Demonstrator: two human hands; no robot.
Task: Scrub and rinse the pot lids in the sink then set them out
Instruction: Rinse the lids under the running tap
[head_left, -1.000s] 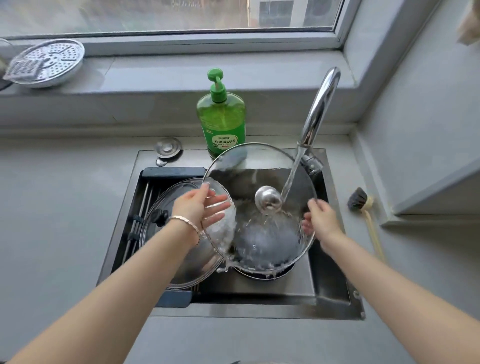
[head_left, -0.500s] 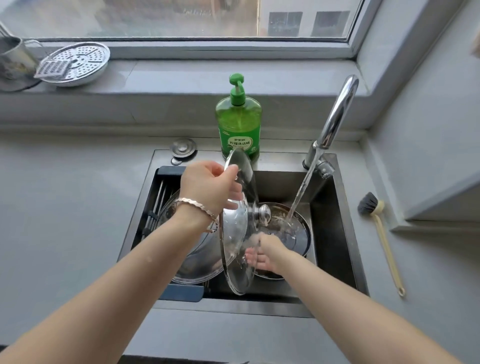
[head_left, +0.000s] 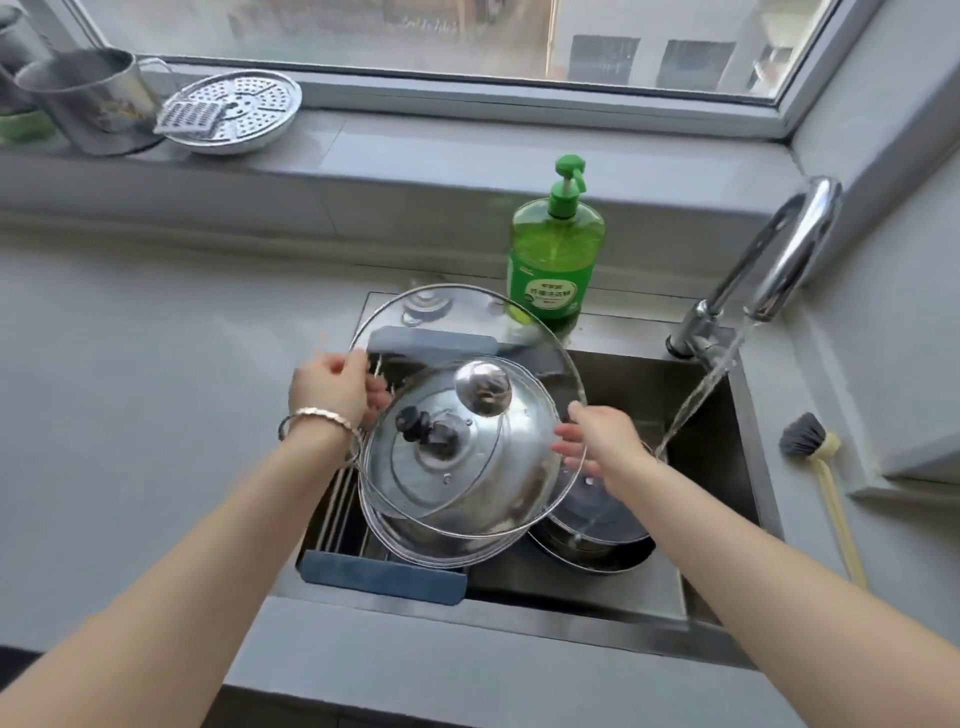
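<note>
1. Viewing from the head camera, I read the glass lid (head_left: 483, 387) as held knob up above the left half of the sink (head_left: 717, 519).
2. The left hand (head_left: 330, 389) has its grip clenched round the left rim.
3. The right hand (head_left: 602, 441) grips the right rim, thumb on top, fingers beneath.
4. Directly below, a second lid (head_left: 426, 551) with a black knob lies on the drain rack (head_left: 384, 577).
5. The tap (head_left: 779, 260) runs into the sink's right half, clear of the held lid.
</note>
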